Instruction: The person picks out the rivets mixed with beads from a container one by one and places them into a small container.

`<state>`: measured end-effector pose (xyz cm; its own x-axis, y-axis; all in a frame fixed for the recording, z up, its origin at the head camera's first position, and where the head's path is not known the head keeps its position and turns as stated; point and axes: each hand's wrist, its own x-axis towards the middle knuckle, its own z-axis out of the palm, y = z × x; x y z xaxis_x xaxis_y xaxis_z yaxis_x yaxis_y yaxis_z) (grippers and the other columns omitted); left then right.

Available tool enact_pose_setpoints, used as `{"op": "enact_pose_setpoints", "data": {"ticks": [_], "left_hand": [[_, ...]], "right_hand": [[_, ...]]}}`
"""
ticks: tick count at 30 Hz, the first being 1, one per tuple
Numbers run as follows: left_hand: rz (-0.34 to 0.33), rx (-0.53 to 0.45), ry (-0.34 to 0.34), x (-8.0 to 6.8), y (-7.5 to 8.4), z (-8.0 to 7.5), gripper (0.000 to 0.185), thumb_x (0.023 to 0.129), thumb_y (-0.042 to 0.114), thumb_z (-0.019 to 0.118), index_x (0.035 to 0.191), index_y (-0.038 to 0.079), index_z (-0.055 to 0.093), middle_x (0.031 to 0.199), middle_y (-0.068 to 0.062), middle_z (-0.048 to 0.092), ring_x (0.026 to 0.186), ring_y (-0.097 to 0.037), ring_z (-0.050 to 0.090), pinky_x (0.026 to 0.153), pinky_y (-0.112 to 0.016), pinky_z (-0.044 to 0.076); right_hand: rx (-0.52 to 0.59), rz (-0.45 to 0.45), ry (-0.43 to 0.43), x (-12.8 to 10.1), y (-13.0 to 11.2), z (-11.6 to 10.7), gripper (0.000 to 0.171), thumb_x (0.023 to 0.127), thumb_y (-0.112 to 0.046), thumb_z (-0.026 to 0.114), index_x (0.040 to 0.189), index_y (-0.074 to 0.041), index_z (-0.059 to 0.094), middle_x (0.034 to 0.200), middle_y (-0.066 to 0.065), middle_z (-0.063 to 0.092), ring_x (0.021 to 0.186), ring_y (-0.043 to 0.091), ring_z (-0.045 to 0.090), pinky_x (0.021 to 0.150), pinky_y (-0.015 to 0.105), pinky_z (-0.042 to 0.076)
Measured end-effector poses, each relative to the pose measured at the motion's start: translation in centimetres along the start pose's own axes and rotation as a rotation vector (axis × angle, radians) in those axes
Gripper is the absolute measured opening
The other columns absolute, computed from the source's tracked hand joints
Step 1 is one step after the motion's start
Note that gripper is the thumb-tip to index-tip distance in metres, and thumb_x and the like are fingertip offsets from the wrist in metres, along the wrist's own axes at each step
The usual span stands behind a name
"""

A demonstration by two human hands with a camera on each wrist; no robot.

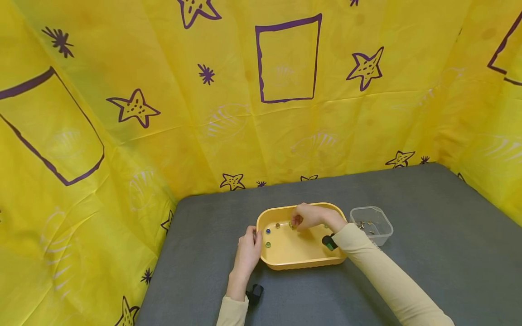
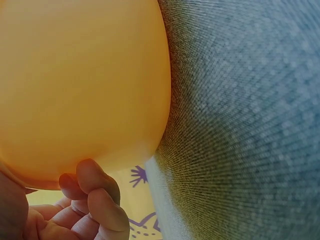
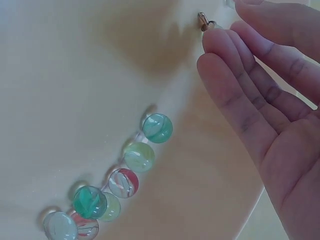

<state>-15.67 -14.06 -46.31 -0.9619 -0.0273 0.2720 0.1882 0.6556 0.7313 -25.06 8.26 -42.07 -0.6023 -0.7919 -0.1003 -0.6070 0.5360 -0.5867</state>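
A yellow-orange plastic basin (image 1: 303, 261) stands on the grey table. My left hand (image 1: 248, 250) grips its left side, thumb at the rim and curled fingers against the outer wall, as the left wrist view (image 2: 97, 200) shows. Inside the basin is my right hand (image 1: 306, 215), fingers bent near the far wall. Close to its fingertips is a small copper-coloured metal fitting (image 3: 202, 21); whether they pinch it cannot be told. Glass marbles lie along the basin's edges, among them a blue marble (image 1: 268, 231), a green marble (image 1: 268, 245) and a red-streaked marble (image 3: 123, 183).
Right of the basin, partly behind the right sleeve (image 1: 367, 253), stands a clear plastic container (image 1: 383, 236) with several small metal pieces (image 1: 361, 225). A yellow patterned curtain (image 1: 285, 136) borders the grey table (image 1: 195, 253).
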Motion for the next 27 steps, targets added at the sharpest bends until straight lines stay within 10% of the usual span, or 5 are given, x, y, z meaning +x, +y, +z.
{"op": "enact_pose_setpoints", "data": {"ticks": [27], "left_hand": [[-0.028,0.002,-0.016,0.05,0.14,-0.07,0.018,0.094,0.011,0.052,0.101,-0.005,0.055,0.061,-0.001,0.047,0.049,-0.009,0.041,0.046,-0.023,0.036]], "right_hand": [[0.005,0.005,-0.022,0.67,-0.11,0.60,0.012,0.073,0.006,0.066,0.085,0.003,0.066,0.078,0.006,0.064,0.068,0.004,0.053,0.065,0.020,0.045]]}}
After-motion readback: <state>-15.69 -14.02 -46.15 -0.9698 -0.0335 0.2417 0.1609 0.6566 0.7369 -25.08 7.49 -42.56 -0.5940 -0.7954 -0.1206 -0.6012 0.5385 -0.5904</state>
